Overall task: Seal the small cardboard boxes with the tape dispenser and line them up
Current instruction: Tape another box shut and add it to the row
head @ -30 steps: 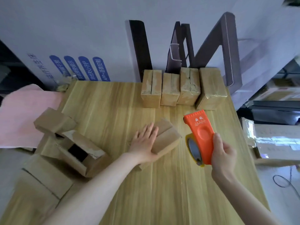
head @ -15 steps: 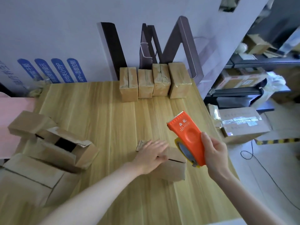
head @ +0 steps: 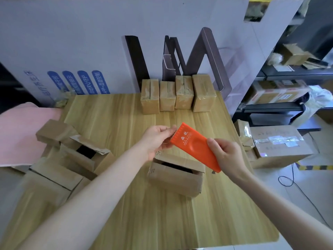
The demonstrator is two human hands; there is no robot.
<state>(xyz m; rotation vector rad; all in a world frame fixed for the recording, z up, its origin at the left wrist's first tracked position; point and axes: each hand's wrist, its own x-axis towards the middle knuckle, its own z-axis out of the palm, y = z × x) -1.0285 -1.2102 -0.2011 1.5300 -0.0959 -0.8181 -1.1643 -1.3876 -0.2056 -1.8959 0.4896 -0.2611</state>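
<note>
Right hand: the right hand is wrapping around the rear end of the orange tape dispenser, grasping it above the table.
Left hand: the left hand is pinching at the dispenser's toothed front edge; it looks to be catching the tape end, though the tape itself is too faint to make out.
Box in hand's reach: an unsealed small box is sitting just below both hands on the wooden table, its top flaps gaping over a dark opening.
Done so far: four boxes are standing side by side in a taped row at the far edge of the table, their tops glossy with tape; the rightmost is sitting slightly askew.
Still waiting: a heap of open boxes is lying at the table's left edge, at least one with its flaps standing up.
Progress, as a judgement: the task seems to be somewhere past its first half, with the box below and the left heap still needing tape and a place in the row.
Writing on dispenser: two pale Chinese characters and a line of small Latin letters are showing on the orange face; too small to read surely.
Writing on backdrop: the white printed panel behind the table is carrying blue labels of Chinese text, one beginning "APP+".
Other boxes: large taped cartons are sitting on the floor at right; their labels are unreadable.
</note>
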